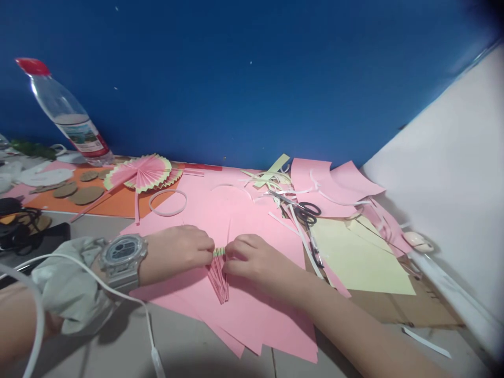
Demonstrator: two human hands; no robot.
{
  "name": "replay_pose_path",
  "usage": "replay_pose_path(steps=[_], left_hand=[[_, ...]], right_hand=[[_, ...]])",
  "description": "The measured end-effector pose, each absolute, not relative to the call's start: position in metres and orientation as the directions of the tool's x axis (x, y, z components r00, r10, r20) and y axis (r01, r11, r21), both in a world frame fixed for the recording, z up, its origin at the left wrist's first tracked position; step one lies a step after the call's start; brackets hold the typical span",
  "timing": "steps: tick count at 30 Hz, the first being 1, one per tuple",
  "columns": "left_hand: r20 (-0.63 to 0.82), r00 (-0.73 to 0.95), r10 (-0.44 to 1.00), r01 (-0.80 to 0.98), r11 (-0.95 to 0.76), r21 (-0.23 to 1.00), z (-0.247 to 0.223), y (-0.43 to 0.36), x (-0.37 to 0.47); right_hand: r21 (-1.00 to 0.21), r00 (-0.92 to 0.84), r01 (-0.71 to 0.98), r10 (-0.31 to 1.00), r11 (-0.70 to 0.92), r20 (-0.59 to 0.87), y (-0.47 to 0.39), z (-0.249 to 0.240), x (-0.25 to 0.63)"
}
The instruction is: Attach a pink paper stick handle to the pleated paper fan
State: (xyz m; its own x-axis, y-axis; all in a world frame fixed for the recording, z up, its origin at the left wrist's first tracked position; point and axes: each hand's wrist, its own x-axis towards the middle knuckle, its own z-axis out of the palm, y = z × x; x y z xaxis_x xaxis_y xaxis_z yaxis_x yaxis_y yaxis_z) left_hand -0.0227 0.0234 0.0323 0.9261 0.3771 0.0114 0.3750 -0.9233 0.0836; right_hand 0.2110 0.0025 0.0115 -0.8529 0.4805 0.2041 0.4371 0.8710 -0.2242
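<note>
A folded pink paper fan (219, 281) with a light-green edge lies over pink sheets, its pleats pressed together. My left hand (179, 249) grips it from the left near the green edge; a clear digital watch (125, 253) and a pale scrunchie (74, 286) are on that wrist. From the right, my right hand (255, 257) pinches the same pleats, its fingers closed. The fingertips of both hands hide part of the green edge. Beneath them spread several overlapping pink sheets (275, 325).
Behind left stand a red-capped bottle (79, 123), opened-out pink fans (144, 173) and cardboard discs (87, 195) on orange paper. To the right are black-handled scissors (309, 211), paper strips, a light-green sheet (358, 257) and cardboard (405, 310). A white cable (118, 294) crosses my left forearm.
</note>
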Motion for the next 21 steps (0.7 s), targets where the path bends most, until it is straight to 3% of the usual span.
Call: replay_pose_path(steps=[5,10,16,21], left_hand=[[-0.046,0.887,0.459,0.461,-0.880,0.112,0.036,0.018,-0.012],[0.016,0.850,0.527,0.515,-0.835,0.192,0.040,0.021,-0.006],[0.074,0.831,0.551,0.529,-0.824,0.202,0.038,0.025,-0.005],[-0.038,0.811,0.584,0.581,-0.794,0.176,0.040,0.023,0.001]], right_hand=[[-0.438,-0.733,0.549,0.662,0.711,0.155,-0.001,0.005,0.211],[-0.523,-0.722,0.539,0.682,0.661,0.118,-0.003,0.016,0.213],[-0.540,-0.670,0.595,0.739,0.596,0.078,-0.016,0.026,0.208],[-0.411,-0.602,0.697,0.791,0.588,0.111,-0.016,0.017,0.206]])
